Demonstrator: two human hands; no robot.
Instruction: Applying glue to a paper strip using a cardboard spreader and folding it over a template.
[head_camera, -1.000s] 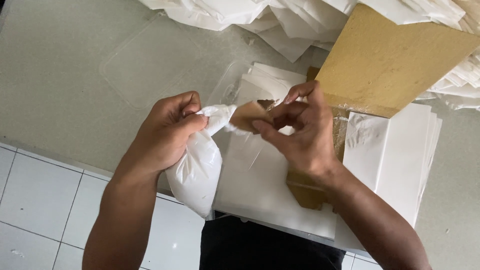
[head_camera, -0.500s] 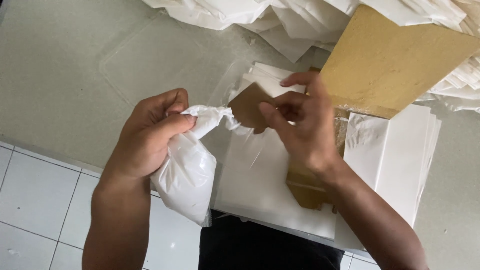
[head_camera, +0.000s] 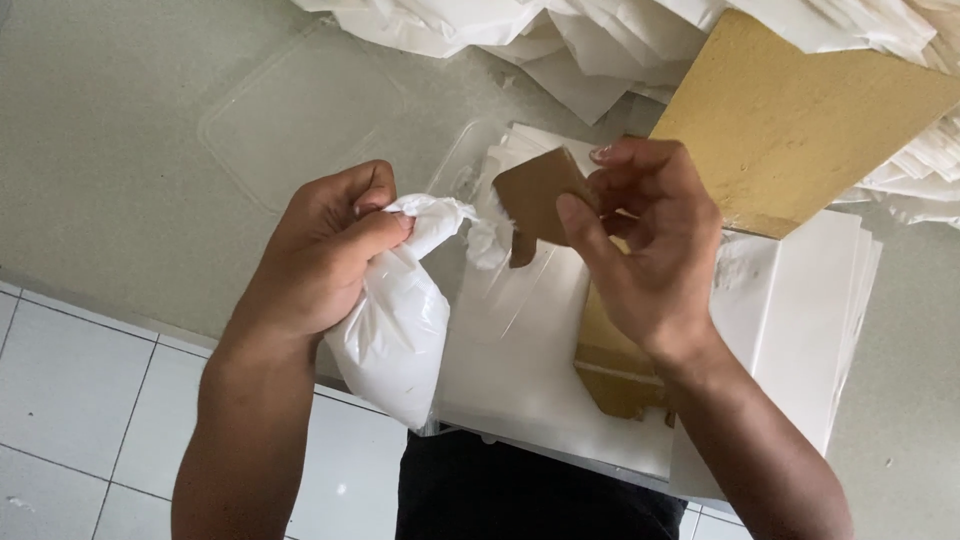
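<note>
Left hand (head_camera: 325, 255) clenched round twisted neck of soft white plastic bag (head_camera: 395, 330), right hand (head_camera: 650, 250) pinching stiff brown cardboard piece (head_camera: 535, 195), glossy white sheets (head_camera: 790, 300) on desk (head_camera: 120, 170)

— What did your left hand (head_camera: 325, 255) hold?
— You gripped the twisted neck of a white plastic bag (head_camera: 395, 320).
— And your right hand (head_camera: 645, 250)?
— You pinched a brown cardboard piece (head_camera: 535, 195) just beside it.

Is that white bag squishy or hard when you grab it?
Probably squishy: the white bag bulges and sags below the left hand, which pinches its twisted neck. It seems fairly heavy for its size, since it hangs straight down. The thin plastic looks crinkly, so it may be a bit slippery.
</note>
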